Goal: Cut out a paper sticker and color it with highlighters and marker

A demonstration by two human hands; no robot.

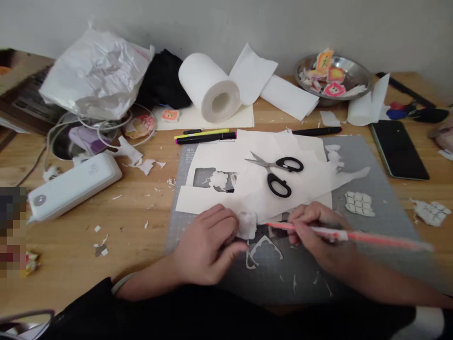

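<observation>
My left hand (212, 243) is closed at the cutting mat's near side, its curled fingers on a small white paper cutout (247, 225). My right hand (318, 236) grips a slim orange-red pen (382, 238), whose tip points left toward the cutout with a small gap between. The pen's rear end is blurred. Just beyond the hands, scissors with black handles (281, 185) lie with blades slightly apart on white paper sheets (300, 146). A thin curved paper offcut (265, 248) rests on the grey mat (269, 283) below the cutout.
Behind the mat stand a paper roll (208, 89) and a metal bowl (332, 94) of coloured cutouts. Several markers (205, 137) lie at the mat's far edge. A phone (399, 148) is at right; a white power bank (75, 186) and a plastic bag (97, 71) are at left.
</observation>
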